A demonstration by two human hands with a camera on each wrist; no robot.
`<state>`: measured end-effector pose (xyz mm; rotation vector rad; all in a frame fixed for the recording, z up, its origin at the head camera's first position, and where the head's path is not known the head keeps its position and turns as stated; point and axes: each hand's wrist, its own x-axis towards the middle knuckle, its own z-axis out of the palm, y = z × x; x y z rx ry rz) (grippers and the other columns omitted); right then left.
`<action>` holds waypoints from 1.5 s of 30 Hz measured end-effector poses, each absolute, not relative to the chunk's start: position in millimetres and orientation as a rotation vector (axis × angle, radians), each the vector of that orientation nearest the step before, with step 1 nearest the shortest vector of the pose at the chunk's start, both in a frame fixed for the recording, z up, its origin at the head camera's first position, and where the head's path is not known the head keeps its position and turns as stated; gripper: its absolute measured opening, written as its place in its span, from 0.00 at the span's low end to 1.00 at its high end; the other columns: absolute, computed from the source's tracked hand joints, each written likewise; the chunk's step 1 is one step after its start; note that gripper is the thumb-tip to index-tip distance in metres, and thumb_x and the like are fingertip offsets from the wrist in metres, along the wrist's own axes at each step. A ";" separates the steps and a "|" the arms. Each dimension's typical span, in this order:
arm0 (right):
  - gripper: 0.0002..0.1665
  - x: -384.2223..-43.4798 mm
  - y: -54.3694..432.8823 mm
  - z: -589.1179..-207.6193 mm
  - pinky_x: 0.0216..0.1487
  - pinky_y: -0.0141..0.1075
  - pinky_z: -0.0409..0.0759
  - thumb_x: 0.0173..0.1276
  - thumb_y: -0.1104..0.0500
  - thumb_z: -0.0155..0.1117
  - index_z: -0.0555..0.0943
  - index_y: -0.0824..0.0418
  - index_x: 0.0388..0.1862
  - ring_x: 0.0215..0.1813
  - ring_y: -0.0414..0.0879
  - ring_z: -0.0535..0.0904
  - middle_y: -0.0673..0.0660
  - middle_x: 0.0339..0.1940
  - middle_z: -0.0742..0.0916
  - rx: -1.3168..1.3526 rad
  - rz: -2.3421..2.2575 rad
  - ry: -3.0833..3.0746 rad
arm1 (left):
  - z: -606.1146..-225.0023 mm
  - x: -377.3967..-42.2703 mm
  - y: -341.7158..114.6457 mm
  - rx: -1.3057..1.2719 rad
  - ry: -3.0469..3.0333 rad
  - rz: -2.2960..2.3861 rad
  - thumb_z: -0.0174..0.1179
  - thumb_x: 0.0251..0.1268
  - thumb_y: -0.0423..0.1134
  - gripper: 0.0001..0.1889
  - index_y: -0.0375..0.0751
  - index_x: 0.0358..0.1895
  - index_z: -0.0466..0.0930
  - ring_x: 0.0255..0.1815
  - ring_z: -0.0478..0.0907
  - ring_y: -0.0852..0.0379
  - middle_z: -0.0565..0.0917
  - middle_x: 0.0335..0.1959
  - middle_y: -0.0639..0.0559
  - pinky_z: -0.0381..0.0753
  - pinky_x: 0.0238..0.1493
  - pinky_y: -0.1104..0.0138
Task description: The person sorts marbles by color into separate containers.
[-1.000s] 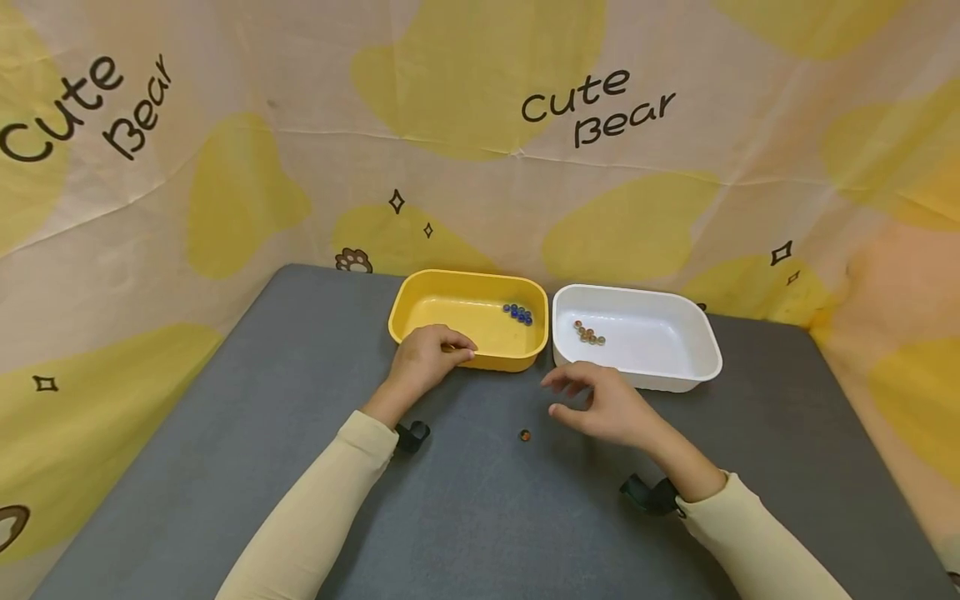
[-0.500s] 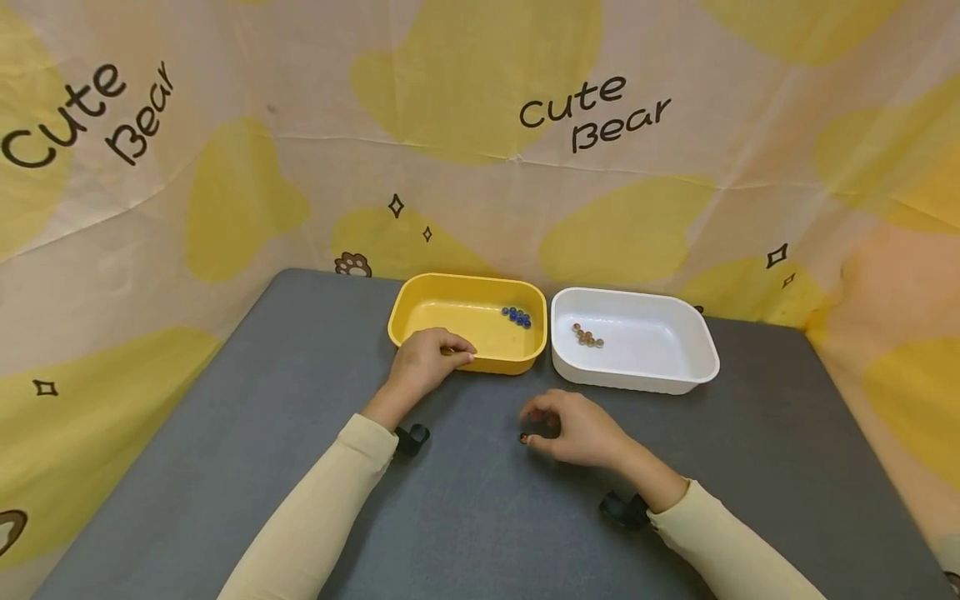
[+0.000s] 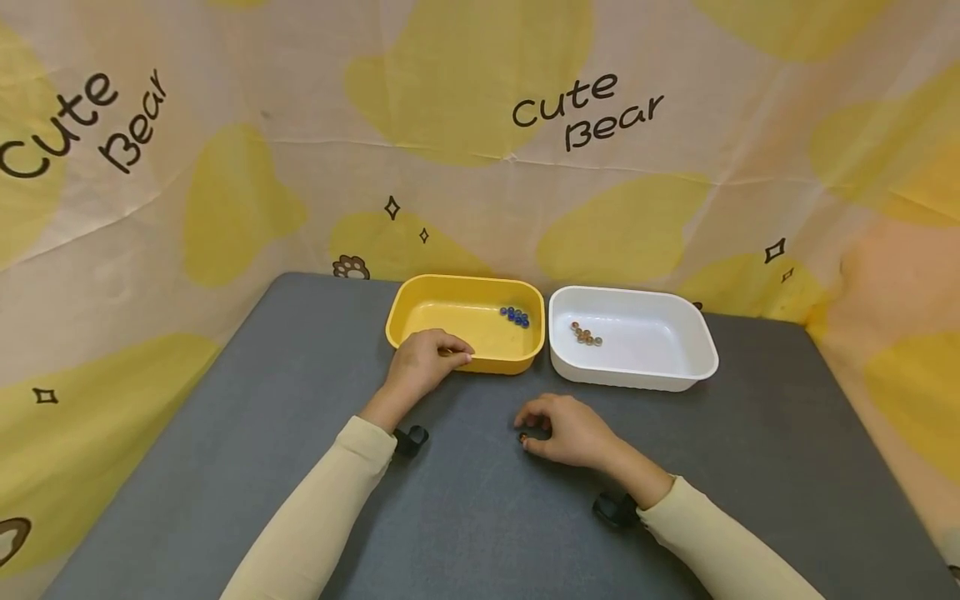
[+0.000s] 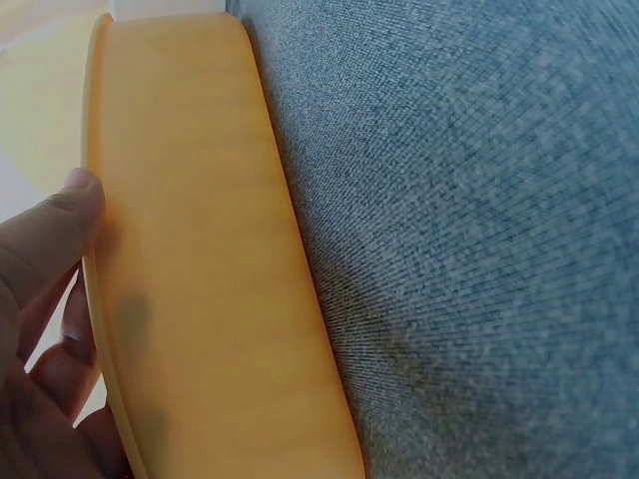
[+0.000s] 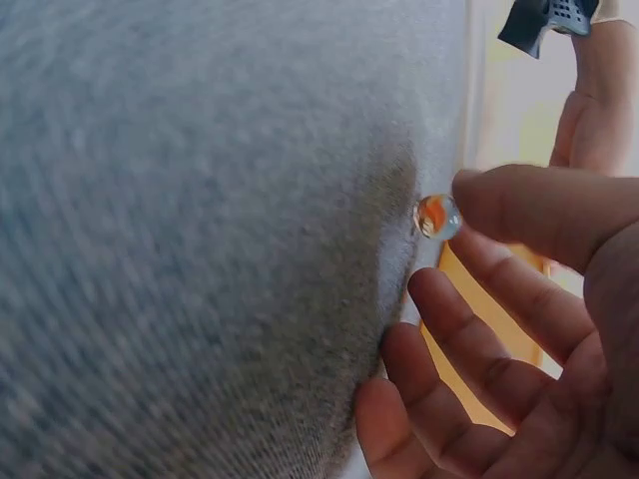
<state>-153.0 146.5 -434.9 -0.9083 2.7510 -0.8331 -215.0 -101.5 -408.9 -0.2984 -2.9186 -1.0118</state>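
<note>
My left hand [image 3: 423,360] grips the near rim of a yellow plastic tub [image 3: 467,287]. In the left wrist view the thumb [image 4: 60,222] lies outside the tub wall and the other fingers go over its inner side. My right hand [image 3: 572,431] is low over the grey table, thumb and index finger around a glass marble [image 5: 437,217] with an orange swirl. The thumb tip touches the marble; the other fingers curl loosely beside it. Several blue marbles [image 3: 514,317] lie at the right inside the yellow tub.
A white tub [image 3: 652,333] stands right of the yellow one, with several orange-brown marbles [image 3: 585,335] at its left. A printed cloth [image 3: 450,183] hangs behind the table [image 3: 465,517]. Dark wrist straps [image 3: 615,510] sit at both cuffs.
My right hand has come down and left from in front of the white tub to the marble on the table, its thumb and index finger now around it. My left hand stays on the rim.
</note>
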 end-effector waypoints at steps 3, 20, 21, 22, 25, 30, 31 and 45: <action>0.10 -153.5 145.2 -436.3 0.37 0.31 0.75 0.54 0.57 0.73 0.85 0.51 0.37 0.35 0.38 0.77 0.45 0.31 0.83 -0.911 -0.802 2.767 | -409.4 -214.3 -101.6 -0.285 -2.915 -1.024 0.68 0.58 0.48 0.06 0.55 0.36 0.90 0.38 0.81 0.60 0.87 0.39 0.59 0.79 0.42 0.62; 0.07 -154.2 142.8 -437.7 0.37 0.31 0.76 0.54 0.60 0.73 0.85 0.51 0.33 0.35 0.37 0.78 0.43 0.30 0.83 -0.882 -0.761 2.781 | -409.1 -214.6 -100.9 -0.293 -2.914 -1.022 0.68 0.58 0.48 0.06 0.55 0.36 0.90 0.38 0.81 0.61 0.87 0.39 0.60 0.79 0.42 0.63; 0.07 -154.2 142.9 -437.5 0.37 0.31 0.76 0.55 0.60 0.73 0.85 0.51 0.33 0.35 0.37 0.78 0.43 0.30 0.83 -0.883 -0.761 2.781 | -409.0 -214.6 -100.8 -0.295 -2.912 -1.023 0.68 0.58 0.48 0.06 0.55 0.36 0.90 0.38 0.81 0.61 0.87 0.39 0.60 0.79 0.42 0.63; 0.07 -154.2 143.0 -437.5 0.37 0.31 0.76 0.55 0.60 0.73 0.85 0.51 0.33 0.35 0.37 0.78 0.43 0.30 0.83 -0.884 -0.762 2.781 | -408.9 -214.5 -100.7 -0.295 -2.911 -1.024 0.68 0.58 0.48 0.06 0.55 0.36 0.90 0.38 0.81 0.61 0.87 0.39 0.59 0.79 0.42 0.63; 0.07 -154.5 143.4 -437.4 0.37 0.31 0.76 0.55 0.60 0.73 0.85 0.50 0.33 0.34 0.36 0.78 0.43 0.30 0.83 -0.886 -0.771 2.781 | -408.3 -214.1 -100.6 -0.294 -2.906 -1.032 0.68 0.58 0.48 0.06 0.55 0.36 0.90 0.38 0.81 0.61 0.87 0.39 0.59 0.79 0.42 0.63; 0.07 -155.3 144.2 -437.4 0.36 0.29 0.76 0.55 0.60 0.72 0.85 0.51 0.33 0.34 0.36 0.78 0.43 0.30 0.83 -0.880 -0.814 2.762 | -408.3 -213.4 -101.1 -0.295 -2.901 -1.036 0.68 0.58 0.47 0.05 0.55 0.35 0.90 0.37 0.81 0.61 0.87 0.38 0.59 0.79 0.41 0.63; 0.06 -155.7 144.7 -437.4 0.36 0.29 0.75 0.55 0.60 0.72 0.85 0.51 0.33 0.33 0.36 0.78 0.43 0.30 0.84 -0.877 -0.825 2.759 | -408.3 -213.5 -101.2 -0.296 -2.902 -1.033 0.68 0.58 0.47 0.05 0.55 0.35 0.90 0.37 0.81 0.61 0.87 0.38 0.59 0.79 0.41 0.63; 0.05 -167.1 163.8 -412.6 0.34 0.29 0.77 0.59 0.62 0.69 0.85 0.57 0.36 0.31 0.36 0.77 0.45 0.28 0.85 -0.753 -1.029 2.782 | -409.2 -214.7 -101.7 -0.303 -2.922 -1.009 0.68 0.58 0.48 0.06 0.56 0.36 0.90 0.38 0.81 0.61 0.87 0.39 0.60 0.79 0.42 0.63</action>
